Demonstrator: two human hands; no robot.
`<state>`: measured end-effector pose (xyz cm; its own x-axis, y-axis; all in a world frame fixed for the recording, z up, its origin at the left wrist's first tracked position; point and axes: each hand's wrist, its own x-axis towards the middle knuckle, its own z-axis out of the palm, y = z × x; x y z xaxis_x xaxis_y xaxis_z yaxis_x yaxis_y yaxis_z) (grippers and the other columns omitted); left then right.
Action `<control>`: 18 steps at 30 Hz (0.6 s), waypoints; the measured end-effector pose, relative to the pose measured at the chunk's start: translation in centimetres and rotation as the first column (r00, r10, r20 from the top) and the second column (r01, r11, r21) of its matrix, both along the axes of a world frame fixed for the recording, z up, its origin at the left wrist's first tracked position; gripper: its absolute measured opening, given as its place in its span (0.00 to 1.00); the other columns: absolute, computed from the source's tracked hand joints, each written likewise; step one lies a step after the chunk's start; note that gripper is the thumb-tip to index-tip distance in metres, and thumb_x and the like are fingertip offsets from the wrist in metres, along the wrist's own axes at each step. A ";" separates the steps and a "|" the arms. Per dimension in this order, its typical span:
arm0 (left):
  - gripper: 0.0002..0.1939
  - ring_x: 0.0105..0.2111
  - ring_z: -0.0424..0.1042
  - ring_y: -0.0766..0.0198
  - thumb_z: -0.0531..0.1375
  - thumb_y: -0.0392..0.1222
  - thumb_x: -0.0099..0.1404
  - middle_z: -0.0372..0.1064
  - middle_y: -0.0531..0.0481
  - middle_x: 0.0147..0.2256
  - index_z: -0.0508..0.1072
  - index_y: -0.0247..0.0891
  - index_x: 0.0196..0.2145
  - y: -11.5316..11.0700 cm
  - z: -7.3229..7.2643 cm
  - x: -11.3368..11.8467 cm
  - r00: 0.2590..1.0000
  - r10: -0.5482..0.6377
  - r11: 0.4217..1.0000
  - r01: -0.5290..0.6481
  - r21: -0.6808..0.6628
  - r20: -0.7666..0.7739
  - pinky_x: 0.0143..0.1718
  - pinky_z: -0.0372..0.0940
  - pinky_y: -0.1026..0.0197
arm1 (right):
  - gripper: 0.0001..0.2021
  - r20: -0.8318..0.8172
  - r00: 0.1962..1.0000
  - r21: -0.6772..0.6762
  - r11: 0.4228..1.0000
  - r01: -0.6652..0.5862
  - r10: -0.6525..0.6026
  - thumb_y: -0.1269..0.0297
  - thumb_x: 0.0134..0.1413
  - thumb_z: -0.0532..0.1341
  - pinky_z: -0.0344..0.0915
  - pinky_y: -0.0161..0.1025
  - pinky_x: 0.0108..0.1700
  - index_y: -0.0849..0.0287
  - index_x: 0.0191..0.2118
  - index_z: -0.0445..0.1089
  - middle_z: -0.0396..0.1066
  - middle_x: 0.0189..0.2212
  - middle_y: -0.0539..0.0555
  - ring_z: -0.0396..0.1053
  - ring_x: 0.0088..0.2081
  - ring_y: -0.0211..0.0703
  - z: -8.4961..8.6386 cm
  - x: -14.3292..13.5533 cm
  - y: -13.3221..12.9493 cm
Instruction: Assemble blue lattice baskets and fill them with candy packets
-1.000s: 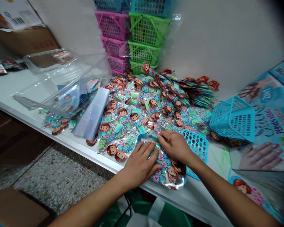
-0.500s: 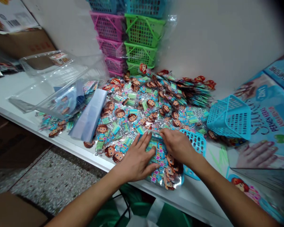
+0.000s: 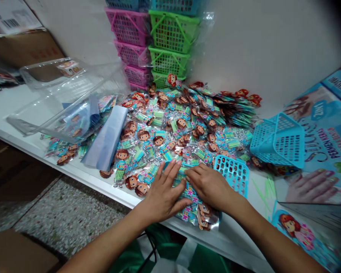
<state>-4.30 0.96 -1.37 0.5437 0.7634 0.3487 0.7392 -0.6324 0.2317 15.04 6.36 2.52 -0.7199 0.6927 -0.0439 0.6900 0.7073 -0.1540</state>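
Note:
Under both hands lies a row of packets of green candy sticks point(image 3: 184, 216), each with a cartoon head and "Stick" print, overlapping inside what looks like a blue basket point(image 3: 166, 164). My left hand point(image 3: 166, 191) rests on the row with its fingers spread. My right hand point(image 3: 213, 185) presses on the packets from the right, fingers slightly bent and close together. No single packet shows gripped in it. A blue perforated panel point(image 3: 235, 176), perhaps a lid, sticks out beyond my right wrist. Loose packets point(image 3: 159, 140) are heaped behind my hands.
Stacked pink baskets point(image 3: 127, 28) and green baskets point(image 3: 173, 32) stand against the wall. A clear plastic tray point(image 3: 53, 98) and folded plastic film point(image 3: 108, 138) lie left. To the right are a blue basket with a handle point(image 3: 278, 140) and a printed box point(image 3: 326, 140).
My right hand has opened from a closed, fist-like grip near the basket's rim and now lies flatter, slightly nearer me, over the packets. My left hand stays almost in place.

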 end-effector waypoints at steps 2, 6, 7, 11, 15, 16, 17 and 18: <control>0.31 0.63 0.47 0.43 0.52 0.60 0.63 0.48 0.31 0.63 0.61 0.36 0.55 0.2 -0.1 -0.1 0.999 -0.045 0.996 0.043 -0.072 -0.019 0.60 0.50 0.39 | 0.15 -0.062 0.997 -0.071 0.997 0.038 -0.042 0.65 0.65 0.48 0.63 0.45 0.45 0.60 0.48 0.68 0.73 0.38 0.57 0.67 0.42 0.49 -0.1 0.2 0.1; 0.41 0.62 0.51 0.46 0.50 0.63 0.63 0.53 0.29 0.61 0.49 0.27 0.62 0.5 -0.4 0.0 0.999 -0.046 0.991 0.045 -0.126 -0.008 0.61 0.52 0.43 | 0.19 -0.155 0.981 -0.216 0.973 0.084 -0.119 0.61 0.67 0.44 0.63 0.45 0.49 0.60 0.57 0.62 0.72 0.47 0.58 0.68 0.47 0.48 -1.0 0.9 -0.1; 0.42 0.62 0.51 0.46 0.49 0.62 0.64 0.53 0.30 0.61 0.48 0.27 0.63 0.5 -0.4 0.1 0.999 -0.044 0.989 0.040 -0.140 -0.023 0.61 0.51 0.44 | 0.20 -0.165 0.979 -0.231 0.970 0.075 -0.115 0.59 0.67 0.44 0.63 0.46 0.50 0.61 0.58 0.60 0.70 0.50 0.59 0.68 0.48 0.48 -1.3 1.1 -0.2; 0.39 0.62 0.51 0.44 0.47 0.62 0.65 0.53 0.33 0.61 0.50 0.31 0.63 0.9 -0.2 0.5 0.993 -0.052 0.979 0.030 -0.200 -0.106 0.61 0.49 0.42 | 0.23 -0.167 0.981 -0.203 0.977 0.064 -0.099 0.59 0.67 0.43 0.60 0.48 0.55 0.65 0.60 0.58 0.65 0.55 0.61 0.63 0.54 0.50 -2.1 1.5 -0.8; 0.37 0.61 0.51 0.45 0.46 0.61 0.66 0.53 0.32 0.61 0.52 0.30 0.62 1.1 0.0 0.8 0.990 -0.053 0.979 0.025 -0.205 -0.131 0.61 0.48 0.43 | 0.34 -0.107 0.992 -0.138 0.989 0.052 -0.067 0.44 0.61 0.48 0.54 0.56 0.59 0.65 0.63 0.52 0.56 0.61 0.65 0.56 0.60 0.57 -1.4 1.8 -2.1; 0.37 0.61 0.52 0.45 0.46 0.61 0.66 0.53 0.32 0.61 0.52 0.30 0.62 1.1 0.0 0.8 0.990 -0.052 0.979 0.024 -0.204 -0.133 0.61 0.48 0.43 | 0.40 -0.092 0.995 -0.126 0.992 0.030 -0.042 0.39 0.57 0.51 0.53 0.57 0.59 0.66 0.64 0.50 0.53 0.62 0.66 0.53 0.61 0.60 -1.2 1.9 -2.5; 0.37 0.61 0.52 0.45 0.46 0.61 0.66 0.53 0.32 0.60 0.53 0.30 0.62 1.1 0.1 0.8 0.990 -0.053 0.979 0.025 -0.204 -0.132 0.61 0.48 0.43 | 0.45 -0.080 0.997 -0.113 0.994 0.010 -0.020 0.36 0.52 0.54 0.52 0.58 0.59 0.68 0.65 0.49 0.51 0.63 0.68 0.51 0.62 0.62 -1.0 1.9 -2.9; 0.37 0.61 0.52 0.45 0.45 0.61 0.66 0.53 0.32 0.60 0.53 0.30 0.62 1.1 0.2 0.8 0.990 -0.057 0.978 0.029 -0.206 -0.131 0.61 0.48 0.43 | 0.49 -0.071 0.997 -0.097 0.995 0.000 -0.007 0.34 0.48 0.56 0.52 0.59 0.59 0.70 0.65 0.48 0.49 0.64 0.70 0.50 0.62 0.63 -0.9 1.9 -3.1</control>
<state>-3.52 2.08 -1.20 0.6088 0.7857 0.1097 0.7458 -0.6139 0.2587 16.98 3.21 1.61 -0.7213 0.6901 -0.0599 0.6772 0.6843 -0.2704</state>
